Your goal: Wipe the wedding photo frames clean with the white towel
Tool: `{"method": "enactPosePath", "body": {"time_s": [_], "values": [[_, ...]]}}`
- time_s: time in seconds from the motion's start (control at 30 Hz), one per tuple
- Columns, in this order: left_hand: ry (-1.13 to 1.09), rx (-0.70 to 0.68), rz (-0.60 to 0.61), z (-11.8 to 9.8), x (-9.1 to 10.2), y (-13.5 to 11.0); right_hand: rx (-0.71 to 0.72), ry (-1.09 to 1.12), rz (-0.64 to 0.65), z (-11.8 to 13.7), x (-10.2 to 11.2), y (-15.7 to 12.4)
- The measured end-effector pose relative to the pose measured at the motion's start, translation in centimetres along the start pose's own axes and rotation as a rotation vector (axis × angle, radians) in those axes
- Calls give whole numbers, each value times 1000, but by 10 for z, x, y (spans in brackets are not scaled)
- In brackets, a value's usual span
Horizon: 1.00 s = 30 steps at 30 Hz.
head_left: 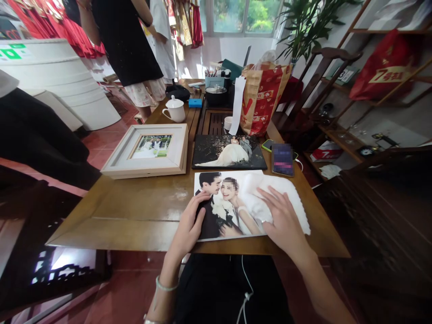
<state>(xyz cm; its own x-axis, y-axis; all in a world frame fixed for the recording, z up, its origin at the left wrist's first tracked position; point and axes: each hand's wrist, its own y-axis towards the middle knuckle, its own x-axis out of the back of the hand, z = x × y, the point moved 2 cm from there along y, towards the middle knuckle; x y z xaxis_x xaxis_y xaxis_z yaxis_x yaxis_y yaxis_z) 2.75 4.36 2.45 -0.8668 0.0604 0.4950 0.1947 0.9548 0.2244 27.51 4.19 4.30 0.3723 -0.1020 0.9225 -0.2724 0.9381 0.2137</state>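
A large wedding photo print [222, 198] lies flat at the near edge of the wooden table [141, 202]. My left hand [191, 225] rests on the print's left edge, fingers spread and flat. My right hand [281, 216] presses flat on a white cloth [286, 193] that covers the print's right part. Behind it lie a dark wedding photo panel [229, 152] and a phone [282, 159]. To the left sits a white framed photo [148, 150].
A white lidded cup [174, 109], a blue box [195, 102], a pot [216, 95] and a red-and-brown paper bag [261, 96] stand farther back. A person in a black top [126, 40] stands at the table's far left. Wooden shelves [364, 90] line the right side.
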Motion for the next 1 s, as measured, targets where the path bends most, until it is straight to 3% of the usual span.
{"method": "enactPosePath", "body": {"time_s": [0.07,0.13,0.3,0.4,0.57,0.7,0.87,1.0], "values": [[-21,16,-5,0,0,-1,-62,-44,-60,6,-6,5],[-44,30,-18,-1,1,-1,-31,-43,-64,24,-13,6],[-129,80,-58,0,2,-2,302,134,122,82,-19,-10],[-169,82,-59,2,4,-1,455,238,261,93,-12,-23],[-90,25,-39,2,2,0,432,296,326,66,1,-29],[51,-22,20,-1,-1,-1,298,185,180,27,0,-19],[123,-44,41,-2,-2,-2,191,36,49,-9,-7,15],[127,-55,40,-2,-1,-2,181,5,71,-9,-12,49]]}}
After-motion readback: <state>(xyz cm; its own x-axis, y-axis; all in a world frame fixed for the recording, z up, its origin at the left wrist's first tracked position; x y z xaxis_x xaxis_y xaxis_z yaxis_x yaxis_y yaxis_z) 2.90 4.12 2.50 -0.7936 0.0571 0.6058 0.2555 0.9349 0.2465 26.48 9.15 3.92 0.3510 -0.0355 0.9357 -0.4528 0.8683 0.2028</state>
